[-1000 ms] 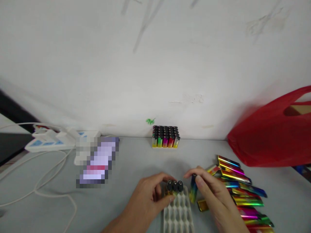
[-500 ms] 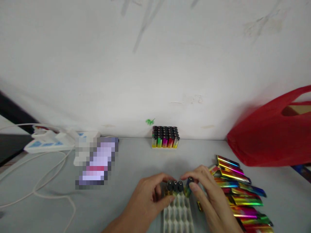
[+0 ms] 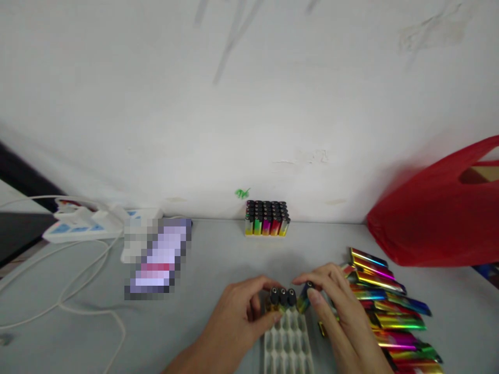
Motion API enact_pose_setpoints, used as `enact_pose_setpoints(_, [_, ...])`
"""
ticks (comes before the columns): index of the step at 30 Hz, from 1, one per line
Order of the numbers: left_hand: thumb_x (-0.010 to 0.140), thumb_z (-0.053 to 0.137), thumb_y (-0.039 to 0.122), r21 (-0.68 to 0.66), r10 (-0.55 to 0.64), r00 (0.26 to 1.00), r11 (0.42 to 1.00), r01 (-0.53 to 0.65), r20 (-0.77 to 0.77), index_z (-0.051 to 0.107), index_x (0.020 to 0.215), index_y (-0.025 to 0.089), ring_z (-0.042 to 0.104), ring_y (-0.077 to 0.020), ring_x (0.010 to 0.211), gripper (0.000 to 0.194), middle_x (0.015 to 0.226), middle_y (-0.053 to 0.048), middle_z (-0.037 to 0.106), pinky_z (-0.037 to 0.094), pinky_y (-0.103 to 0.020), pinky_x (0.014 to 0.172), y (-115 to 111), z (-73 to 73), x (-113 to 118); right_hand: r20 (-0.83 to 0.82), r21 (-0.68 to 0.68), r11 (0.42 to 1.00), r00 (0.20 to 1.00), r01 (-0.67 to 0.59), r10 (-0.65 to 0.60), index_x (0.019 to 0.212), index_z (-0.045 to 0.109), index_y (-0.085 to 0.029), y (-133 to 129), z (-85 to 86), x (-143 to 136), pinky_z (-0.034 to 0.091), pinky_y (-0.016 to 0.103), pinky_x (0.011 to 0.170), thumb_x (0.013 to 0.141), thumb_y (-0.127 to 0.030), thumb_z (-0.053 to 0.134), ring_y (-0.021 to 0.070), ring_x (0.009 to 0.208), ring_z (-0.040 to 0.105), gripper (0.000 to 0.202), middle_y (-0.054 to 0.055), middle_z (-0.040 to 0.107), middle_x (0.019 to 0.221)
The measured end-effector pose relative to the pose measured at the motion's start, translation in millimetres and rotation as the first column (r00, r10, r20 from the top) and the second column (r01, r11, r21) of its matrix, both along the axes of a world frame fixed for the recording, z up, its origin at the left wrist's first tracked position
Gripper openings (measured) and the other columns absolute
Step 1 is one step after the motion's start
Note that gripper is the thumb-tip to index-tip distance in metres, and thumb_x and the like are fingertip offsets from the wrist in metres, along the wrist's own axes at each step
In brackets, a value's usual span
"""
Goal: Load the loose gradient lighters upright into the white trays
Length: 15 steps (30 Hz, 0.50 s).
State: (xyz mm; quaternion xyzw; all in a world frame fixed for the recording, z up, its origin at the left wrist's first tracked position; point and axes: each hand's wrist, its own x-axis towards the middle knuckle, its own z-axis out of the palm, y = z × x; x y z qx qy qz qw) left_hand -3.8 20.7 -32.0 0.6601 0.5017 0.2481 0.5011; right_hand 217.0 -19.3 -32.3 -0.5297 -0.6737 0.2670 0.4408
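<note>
A white plastic tray (image 3: 287,340) with rows of small pockets lies in front of me. Three lighters (image 3: 283,297) with black tops stand upright side by side in its far row. My left hand (image 3: 244,311) curls around the left end of that row, index finger behind and thumb in front, pinching the lighters. Between the thumb and fingers of my right hand (image 3: 337,306) is a blue-green lighter (image 3: 304,300), tilted slightly, just right of the row. Whether its lower end touches the tray is hard to tell.
Loose shiny lighters (image 3: 397,319) are piled at the right, beside a red bag (image 3: 432,223). A filled lighter tray (image 3: 267,221) stands against the wall. To the left are a blurred phone (image 3: 161,257), a power strip (image 3: 83,226) and white cables (image 3: 88,307).
The whole view has shifted slightly. My right hand still holds the lighter beside the row, and it leans a little more now. My left hand keeps its place at the standing lighters.
</note>
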Motion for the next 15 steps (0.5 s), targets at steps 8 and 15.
enact_pose_setpoints(8, [0.083,0.085,0.017,-0.005,-0.004,1.000,1.000,0.003,-0.015,0.087,0.113,0.024,0.050,-0.0143,0.059,0.032,0.061,0.010,0.052,0.038,-0.024,0.061,0.9,1.4,0.6,0.033,0.018,0.999,0.999,0.028,-0.029,0.128,0.074,-0.035,0.5,-1.0,-0.3,0.045,0.038,0.095,0.118,-0.034,0.046,0.0261,0.111,0.061,0.030,0.004,0.065,0.109])
enact_pose_setpoints(15, [0.082,0.084,0.017,-0.010,0.003,1.000,1.000,-0.003,0.002,0.087,0.112,0.023,0.049,-0.0141,0.058,0.031,0.061,0.010,0.050,0.037,-0.023,0.060,0.1,-0.1,-0.1,0.065,0.045,0.999,0.997,0.026,-0.029,0.128,0.074,-0.034,0.6,-0.2,-0.1,0.046,0.039,0.098,0.117,-0.032,0.046,0.0269,0.113,0.062,0.030,0.004,0.066,0.109])
